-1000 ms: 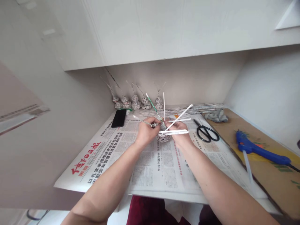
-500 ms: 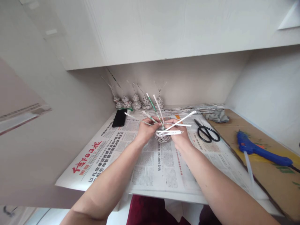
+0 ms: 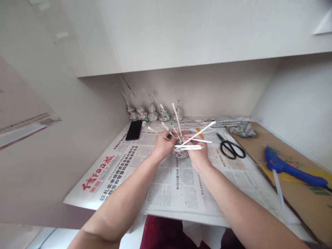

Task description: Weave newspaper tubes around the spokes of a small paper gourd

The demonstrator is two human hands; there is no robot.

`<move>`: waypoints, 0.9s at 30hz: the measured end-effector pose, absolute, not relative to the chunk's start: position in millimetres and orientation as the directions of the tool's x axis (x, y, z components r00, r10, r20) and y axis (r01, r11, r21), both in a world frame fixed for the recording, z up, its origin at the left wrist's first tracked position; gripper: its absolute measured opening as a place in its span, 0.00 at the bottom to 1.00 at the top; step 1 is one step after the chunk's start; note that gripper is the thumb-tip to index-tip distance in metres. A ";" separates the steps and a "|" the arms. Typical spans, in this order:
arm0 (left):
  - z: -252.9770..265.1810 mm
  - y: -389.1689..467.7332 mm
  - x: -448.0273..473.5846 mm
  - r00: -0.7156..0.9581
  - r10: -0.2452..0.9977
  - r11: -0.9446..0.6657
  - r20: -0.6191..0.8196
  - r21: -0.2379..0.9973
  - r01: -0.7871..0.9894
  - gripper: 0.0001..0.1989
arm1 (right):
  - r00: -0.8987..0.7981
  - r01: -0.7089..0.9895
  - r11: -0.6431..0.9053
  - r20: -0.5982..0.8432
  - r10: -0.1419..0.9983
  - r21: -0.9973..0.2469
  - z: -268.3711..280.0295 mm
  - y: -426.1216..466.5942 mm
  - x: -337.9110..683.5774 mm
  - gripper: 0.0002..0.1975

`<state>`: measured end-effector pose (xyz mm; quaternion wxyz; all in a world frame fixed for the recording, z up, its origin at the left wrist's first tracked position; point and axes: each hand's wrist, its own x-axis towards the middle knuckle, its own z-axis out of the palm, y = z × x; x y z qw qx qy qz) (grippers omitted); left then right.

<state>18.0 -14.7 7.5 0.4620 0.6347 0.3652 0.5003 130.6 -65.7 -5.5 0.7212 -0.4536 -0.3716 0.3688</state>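
Note:
Between my hands, over the newspaper, is a small round woven paper basket [image 3: 181, 153] with several rolled paper sticks [image 3: 200, 132] fanning out of its top. Most sticks are white; a green-patterned one [image 3: 168, 118] leans up and to the left. My left hand [image 3: 165, 144] is closed on the basket's left side, thumb at the rim by the stick bases. On the right side my right hand [image 3: 198, 148] is closed too, its fingers at the rim and partly hidden behind the white sticks. Exactly which strand each set of fingertips pinches is hidden.
Newspaper [image 3: 124, 173] covers the table. Several woven gourd shapes [image 3: 152, 113] line the back wall beside long paper sticks [image 3: 204, 122]. A phone [image 3: 134, 130] lies left; black scissors [image 3: 230, 148], a grey cloth [image 3: 243, 130] and a blue glue gun [image 3: 293, 169] on cardboard [image 3: 308, 207] lie right.
The view has shifted slightly, so everything sits a little further right. Both hands keep their hold on the basket, and the sticks on the left and right have changed angle slightly.

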 end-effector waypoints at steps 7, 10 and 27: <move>12.6 -19.2 19.9 0.302 0.910 -0.286 0.284 0.957 -0.037 0.12 | 0.517 -0.239 0.332 0.171 0.839 -0.912 -11.7 -59.7 127.6 0.11; 14.7 -20.7 20.4 0.255 0.919 -0.303 0.301 0.953 -0.034 0.11 | 0.470 -0.253 0.332 0.185 0.863 -0.909 -9.7 -61.9 125.6 0.10; 2.1 -13.2 20.7 0.098 0.874 -0.484 0.475 0.866 0.124 0.06 | 0.415 -0.249 0.297 0.175 0.893 -0.922 -6.2 -65.0 123.3 0.11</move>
